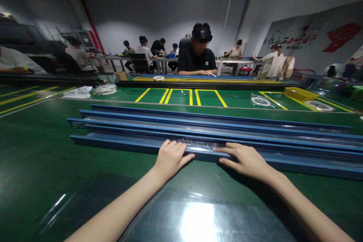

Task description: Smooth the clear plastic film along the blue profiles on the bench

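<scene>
Several long blue channel-shaped profiles lie side by side across the green table, and the nearest blue profile [113, 145] is under both my hands. My left hand [169, 157] is closed over its near wall, fingertips bent inside and thumb along the outer face. To the right, my right hand [246, 159] rests on the same wall with index finger stretched out and thumb apart from it. Between the hands, crinkled clear plastic film [200, 147] shows inside the channel; the right index fingertip is at its edge.
A glossy clear sheet [167, 219] lies at the table's front. Beyond the profiles are yellow tape lines, coiled clear strips [106, 89], another coil [261, 100] and a yellow tray [300, 93]. A person [197, 58] works opposite; others sit farther back.
</scene>
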